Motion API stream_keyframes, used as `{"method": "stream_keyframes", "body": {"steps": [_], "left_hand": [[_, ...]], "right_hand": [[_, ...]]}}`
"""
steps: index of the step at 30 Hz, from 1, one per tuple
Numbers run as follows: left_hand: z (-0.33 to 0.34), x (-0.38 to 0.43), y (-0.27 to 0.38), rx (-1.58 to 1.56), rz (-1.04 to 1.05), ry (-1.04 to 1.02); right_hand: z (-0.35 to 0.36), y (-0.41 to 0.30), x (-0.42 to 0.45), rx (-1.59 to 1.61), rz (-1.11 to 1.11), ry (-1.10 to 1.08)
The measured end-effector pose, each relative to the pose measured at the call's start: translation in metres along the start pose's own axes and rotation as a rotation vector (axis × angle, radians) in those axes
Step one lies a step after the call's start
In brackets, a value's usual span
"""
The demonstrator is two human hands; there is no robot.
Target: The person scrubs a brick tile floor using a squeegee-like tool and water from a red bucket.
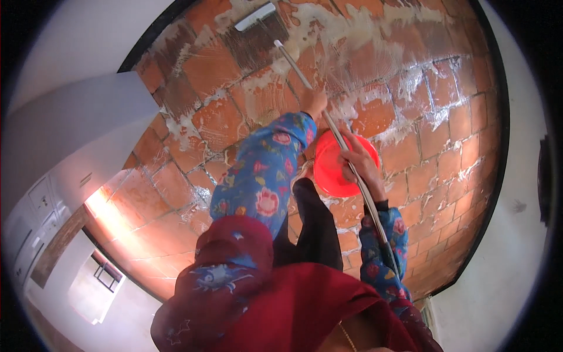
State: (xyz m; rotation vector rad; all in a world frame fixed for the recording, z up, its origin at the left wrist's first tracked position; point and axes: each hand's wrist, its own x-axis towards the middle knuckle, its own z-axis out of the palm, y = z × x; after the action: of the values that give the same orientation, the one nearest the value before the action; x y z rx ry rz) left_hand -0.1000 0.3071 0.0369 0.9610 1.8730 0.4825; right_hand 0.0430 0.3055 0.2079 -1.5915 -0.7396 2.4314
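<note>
Both hands are on the long metal pole (330,123) of a floor tool whose white head (255,16) lies on the wet, foamy terracotta tiles at the top of the view. My left hand (314,102) grips the pole farther up, closer to the head. Lower down, my right hand (361,161) is around the pole above a red plastic basin (327,172). From there the pole runs back along my right forearm. A short stretch between the pole's white end and the head is hard to make out.
Whitish suds (369,31) lie across the tiled floor (400,152). A dark skirting (500,132) borders the pale wall at the right. At the left stands a white cabinet-like block (79,119). My dark-clad legs and feet are just below the basin.
</note>
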Motion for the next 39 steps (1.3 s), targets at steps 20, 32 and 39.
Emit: {"method": "stream_keyframes", "body": {"steps": [20, 32, 39], "left_hand": [[-0.114, 0.197, 0.007, -0.331, -0.099, 0.139], [-0.066, 0.084, 0.05, 0.183, 0.137, 0.433], [-0.187, 0.261, -0.036, 0.382, 0.177, 0.27]], "right_hand": [[0.044, -0.124, 0.14, -0.055, 0.008, -0.064], [0.051, -0.143, 0.024, 0.063, 0.312, 0.173], [0.123, -0.204, 0.184, 0.036, 0.06, -0.106]]}}
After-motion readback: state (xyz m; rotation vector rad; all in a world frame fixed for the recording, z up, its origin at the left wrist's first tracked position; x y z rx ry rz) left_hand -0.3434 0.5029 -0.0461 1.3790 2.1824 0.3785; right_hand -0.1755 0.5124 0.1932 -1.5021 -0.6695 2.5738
